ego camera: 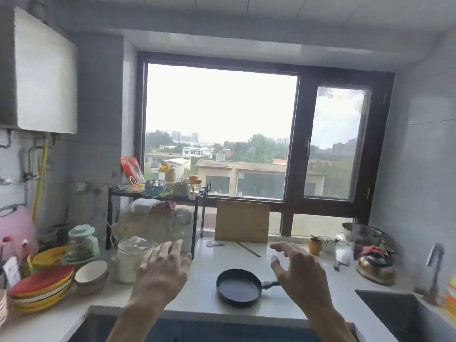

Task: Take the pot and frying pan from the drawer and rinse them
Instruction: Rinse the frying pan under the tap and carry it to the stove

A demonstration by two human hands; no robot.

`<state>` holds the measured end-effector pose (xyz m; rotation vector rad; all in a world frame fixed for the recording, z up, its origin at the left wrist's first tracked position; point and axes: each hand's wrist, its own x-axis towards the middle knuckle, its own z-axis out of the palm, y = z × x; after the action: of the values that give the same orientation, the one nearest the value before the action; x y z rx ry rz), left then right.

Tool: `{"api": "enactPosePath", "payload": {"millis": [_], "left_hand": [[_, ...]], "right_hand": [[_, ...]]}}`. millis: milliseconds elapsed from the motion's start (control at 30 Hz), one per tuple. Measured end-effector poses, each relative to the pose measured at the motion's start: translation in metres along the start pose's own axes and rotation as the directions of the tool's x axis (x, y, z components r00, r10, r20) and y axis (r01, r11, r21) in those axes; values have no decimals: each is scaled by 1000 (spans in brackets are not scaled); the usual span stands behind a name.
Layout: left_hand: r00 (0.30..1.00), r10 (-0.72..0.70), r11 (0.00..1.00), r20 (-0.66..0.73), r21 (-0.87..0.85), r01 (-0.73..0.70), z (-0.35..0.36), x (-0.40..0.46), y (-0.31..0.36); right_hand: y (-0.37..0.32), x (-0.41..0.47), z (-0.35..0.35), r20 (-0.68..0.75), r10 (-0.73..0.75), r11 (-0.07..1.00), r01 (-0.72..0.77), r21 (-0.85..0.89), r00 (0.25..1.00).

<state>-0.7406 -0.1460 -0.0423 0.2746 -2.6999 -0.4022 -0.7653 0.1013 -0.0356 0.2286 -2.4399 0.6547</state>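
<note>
Black and shallow, the frying pan [238, 290] sits flat on the pale tabletop [209, 257] near its front edge, its short handle pointing right, toward the sink [394, 314]. That handle lies just under the right hand [299, 267], so it is well placed for a grasp and a short carry across to the basin. Both hands are empty and hang above the tabletop with fingers spread; the left hand [164, 269] hovers to the left of the pan, the right hand over its handle side, neither touching it. Their loose, released pose suggests the pan is set down rather than about to tip. No pot that clearly belongs to the task shows here, and the drawer is out of view below the frame, so I judge the pot is probably not yet out. The tap [435, 270] stands at the sink's back edge, with no water visible. A stack of plates [42, 290] and a glass jar [132, 257] crowd the left side, which explains why the pan rests in the open middle stretch. A golden kettle [376, 267] stands between pan and tap, something to steer past on the way.
</note>
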Motion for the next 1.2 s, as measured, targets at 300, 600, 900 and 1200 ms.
{"api": "enactPosePath", "payload": {"millis": [300, 600, 900, 1200], "left_hand": [[997, 40, 999, 69, -14, -39, 142, 172, 27], [977, -51, 999, 207, -3, 53, 310, 326, 46], [883, -160, 986, 441, 20, 168, 457, 368, 2], [698, -61, 938, 714, -198, 284, 544, 382, -54]], "right_hand": [[120, 135, 134, 83, 44, 998, -47, 34, 996], [270, 261, 279, 377, 77, 994, -102, 46, 923], [368, 282, 416, 725, 215, 935, -353, 41, 654], [408, 279, 506, 865, 180, 968, -242, -70, 469]]}}
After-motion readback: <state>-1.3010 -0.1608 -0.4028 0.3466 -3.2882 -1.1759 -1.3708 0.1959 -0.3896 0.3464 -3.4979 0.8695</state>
